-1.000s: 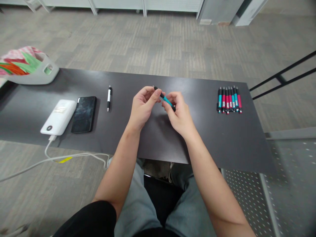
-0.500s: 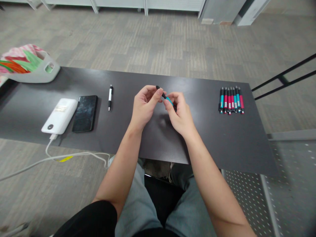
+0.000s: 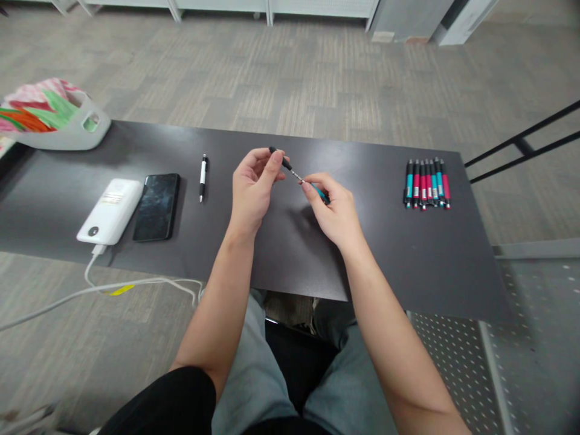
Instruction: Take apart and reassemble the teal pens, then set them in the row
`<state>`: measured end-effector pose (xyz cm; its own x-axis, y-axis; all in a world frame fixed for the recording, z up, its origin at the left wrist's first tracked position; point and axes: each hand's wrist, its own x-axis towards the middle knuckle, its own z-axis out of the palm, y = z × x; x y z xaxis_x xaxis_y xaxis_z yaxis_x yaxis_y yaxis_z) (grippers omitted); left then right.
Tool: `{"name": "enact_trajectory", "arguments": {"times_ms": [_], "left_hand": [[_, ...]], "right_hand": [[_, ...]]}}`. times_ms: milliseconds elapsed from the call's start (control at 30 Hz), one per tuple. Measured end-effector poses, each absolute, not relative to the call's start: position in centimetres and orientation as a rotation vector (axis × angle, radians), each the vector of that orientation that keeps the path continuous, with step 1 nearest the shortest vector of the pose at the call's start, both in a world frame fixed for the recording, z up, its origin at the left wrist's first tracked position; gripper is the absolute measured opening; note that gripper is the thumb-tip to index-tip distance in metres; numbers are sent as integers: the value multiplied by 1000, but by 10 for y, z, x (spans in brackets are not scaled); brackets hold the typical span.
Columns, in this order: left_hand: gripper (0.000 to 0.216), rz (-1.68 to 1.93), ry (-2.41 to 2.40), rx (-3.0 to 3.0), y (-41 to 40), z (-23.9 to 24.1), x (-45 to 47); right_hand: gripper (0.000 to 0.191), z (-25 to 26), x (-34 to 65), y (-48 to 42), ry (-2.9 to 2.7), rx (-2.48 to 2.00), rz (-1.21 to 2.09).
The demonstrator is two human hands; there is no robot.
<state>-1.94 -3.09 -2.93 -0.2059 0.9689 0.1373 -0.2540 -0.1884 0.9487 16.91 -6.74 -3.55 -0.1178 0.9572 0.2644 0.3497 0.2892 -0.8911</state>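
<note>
My left hand (image 3: 251, 187) pinches the black tip section (image 3: 281, 159) of a pen above the dark table (image 3: 281, 254). My right hand (image 3: 338, 211) grips the teal pen barrel (image 3: 322, 193). The two parts are drawn apart, and a thin metal spring or refill (image 3: 296, 176) shows between them. A white and black pen (image 3: 202, 177) lies on the table to the left of my hands. A row of several teal and red pens (image 3: 428, 183) lies side by side at the right.
A black phone (image 3: 156, 206) and a white power bank (image 3: 110, 211) with a white cable (image 3: 113, 287) lie at the left. A grey basket (image 3: 67, 130) with coloured cloth sits at the far left corner. A black metal rail (image 3: 521, 142) stands right of the table.
My hands have moved apart: the left hand has pulled the black tip section up and left, away from the teal barrel, and the inner metal part now shows.
</note>
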Motion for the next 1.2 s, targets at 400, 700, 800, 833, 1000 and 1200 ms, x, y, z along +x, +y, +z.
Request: {"name": "enact_trajectory", "arguments": {"times_ms": [400, 700, 800, 833, 1000, 1200], "left_hand": [[29, 1495, 1151, 1402, -14, -37, -59], [20, 859, 1751, 2036, -23, -22, -45], [20, 802, 1800, 2052, -24, -22, -41], [20, 783, 1791, 2064, -23, -23, -40], [17, 700, 1775, 2108, -25, -26, -39], [21, 673, 1764, 2113, -27, -25, -38]], "right_hand": [[24, -35, 202, -56, -1577, -1299, 749], [22, -40, 196, -49, -1471, -1336, 775], [25, -38, 195, -48, -1482, -1341, 766], [25, -37, 195, -48, -1489, -1347, 761], [24, -35, 193, -48, -1507, -1358, 766], [22, -35, 192, -49, -1504, -1326, 768]]}}
